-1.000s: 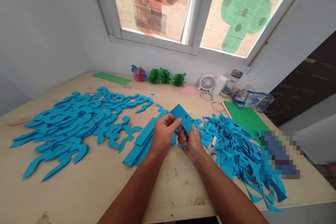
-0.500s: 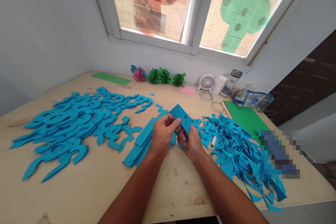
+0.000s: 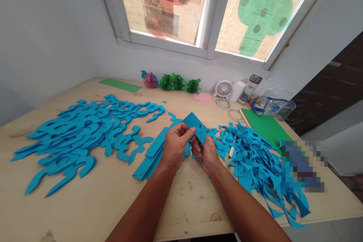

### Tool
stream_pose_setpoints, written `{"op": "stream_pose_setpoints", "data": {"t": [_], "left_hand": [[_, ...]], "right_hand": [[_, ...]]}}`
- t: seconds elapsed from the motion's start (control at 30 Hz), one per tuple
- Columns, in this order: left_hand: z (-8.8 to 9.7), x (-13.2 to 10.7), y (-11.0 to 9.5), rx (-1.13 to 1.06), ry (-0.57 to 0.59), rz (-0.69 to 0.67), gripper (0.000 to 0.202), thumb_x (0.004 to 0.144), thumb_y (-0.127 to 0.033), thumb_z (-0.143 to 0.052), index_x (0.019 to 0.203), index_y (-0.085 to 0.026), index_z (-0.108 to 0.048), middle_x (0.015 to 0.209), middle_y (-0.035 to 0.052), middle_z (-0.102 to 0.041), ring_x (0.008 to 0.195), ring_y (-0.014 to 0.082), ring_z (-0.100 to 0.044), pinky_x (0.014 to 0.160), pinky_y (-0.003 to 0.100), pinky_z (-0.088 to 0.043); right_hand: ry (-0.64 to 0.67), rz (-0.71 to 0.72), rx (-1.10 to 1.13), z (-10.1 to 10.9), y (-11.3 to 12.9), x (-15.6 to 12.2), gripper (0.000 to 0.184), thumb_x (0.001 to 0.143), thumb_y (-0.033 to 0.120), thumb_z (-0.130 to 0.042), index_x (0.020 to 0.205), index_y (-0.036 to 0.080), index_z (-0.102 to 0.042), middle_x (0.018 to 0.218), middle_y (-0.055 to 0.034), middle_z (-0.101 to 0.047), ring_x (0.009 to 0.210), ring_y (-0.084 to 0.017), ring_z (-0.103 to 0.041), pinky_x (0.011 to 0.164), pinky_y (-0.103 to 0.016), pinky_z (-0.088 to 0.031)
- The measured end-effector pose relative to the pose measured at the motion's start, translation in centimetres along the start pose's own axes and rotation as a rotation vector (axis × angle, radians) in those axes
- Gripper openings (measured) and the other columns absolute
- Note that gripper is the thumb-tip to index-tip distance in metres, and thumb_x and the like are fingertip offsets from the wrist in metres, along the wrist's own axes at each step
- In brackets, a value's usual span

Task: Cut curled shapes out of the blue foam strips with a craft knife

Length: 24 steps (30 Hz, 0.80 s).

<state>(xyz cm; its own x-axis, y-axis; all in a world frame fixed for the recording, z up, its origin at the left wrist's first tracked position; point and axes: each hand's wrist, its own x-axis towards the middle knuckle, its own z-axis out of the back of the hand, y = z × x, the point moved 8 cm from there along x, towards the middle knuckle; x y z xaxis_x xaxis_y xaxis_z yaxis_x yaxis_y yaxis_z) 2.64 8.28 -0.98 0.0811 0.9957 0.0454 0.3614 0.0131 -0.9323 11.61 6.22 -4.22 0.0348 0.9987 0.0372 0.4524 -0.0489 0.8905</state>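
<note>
My left hand [image 3: 176, 141] pinches a folded piece of blue paper [image 3: 190, 121] between thumb and fingers. Close beside it, my right hand [image 3: 207, 153] is closed around scissors [image 3: 200, 147], mostly hidden by the fingers; a dark blade shows against the paper. Under and left of my left hand lies a stack of blue paper strips [image 3: 150, 160]. Farther left, a big pile of wavy cut blue paper shapes [image 3: 82, 128] spreads over the wooden table [image 3: 107, 204]. To the right of my right hand is a heap of blue paper scraps [image 3: 252, 159], with a white marker [image 3: 231, 152] among them.
Along the wall stand green paper crafts [image 3: 172, 82], a pink paper craft [image 3: 150, 80], a small white fan [image 3: 224, 89] and a water bottle [image 3: 249, 90]. A clear pouch [image 3: 273, 107] and green sheets [image 3: 265, 124] lie at the right. A green strip [image 3: 120, 84] lies back left.
</note>
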Motion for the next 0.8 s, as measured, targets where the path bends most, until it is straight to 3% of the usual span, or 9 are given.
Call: {"op": "stream_pose_setpoints", "data": {"t": [0.8], "left_hand": [[-0.23,-0.33,-0.77,0.018,-0.002,0.014,0.025,0.067,-0.032,-0.067,0.057,-0.017,-0.050,0.052,-0.0019,-0.058,0.047,0.0116,-0.052,0.054,0.026,-0.043]], "right_hand": [[-0.005,-0.005,-0.045,0.15,0.01,0.06,0.054,0.069,0.072,-0.055,0.064,0.019,-0.051,0.040,0.0093,-0.033,0.035,-0.005,-0.021,0.036,-0.022,-0.015]]}}
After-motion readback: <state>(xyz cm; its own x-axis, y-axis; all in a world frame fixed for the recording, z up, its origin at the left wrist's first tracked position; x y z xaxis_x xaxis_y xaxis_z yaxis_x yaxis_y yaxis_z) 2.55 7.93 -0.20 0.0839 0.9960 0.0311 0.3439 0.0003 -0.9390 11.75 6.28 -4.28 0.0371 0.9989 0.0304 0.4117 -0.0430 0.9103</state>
